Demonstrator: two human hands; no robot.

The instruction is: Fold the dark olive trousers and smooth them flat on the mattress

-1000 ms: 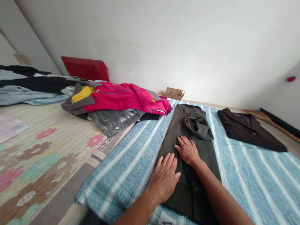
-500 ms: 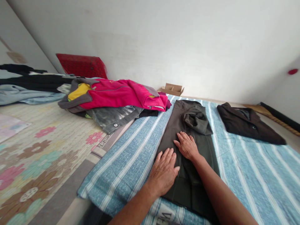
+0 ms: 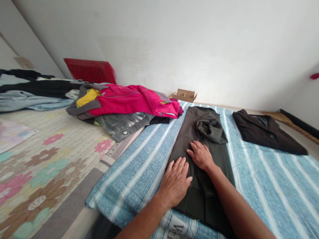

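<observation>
A dark olive garment (image 3: 196, 132), long and folded lengthwise, lies on a blue striped mat (image 3: 139, 156). Its far end has a bunched fold of the same cloth (image 3: 210, 127). My left hand (image 3: 175, 181) lies flat and open on the garment's near left edge, fingers together and stretched out. My right hand (image 3: 201, 155) presses flat on the middle of the garment, fingers spread, just beyond the left hand.
A folded dark brown jacket (image 3: 266, 132) lies on the mat at right. A heap with a pink jacket (image 3: 132, 99) and grey jeans (image 3: 122, 123) sits at left. Floral mat (image 3: 37, 159), small cardboard box (image 3: 184, 95), red cushion (image 3: 89, 70) and wall lie beyond.
Both hands stay flat on the garment, almost unmoved; only the camera view has shifted slightly.
</observation>
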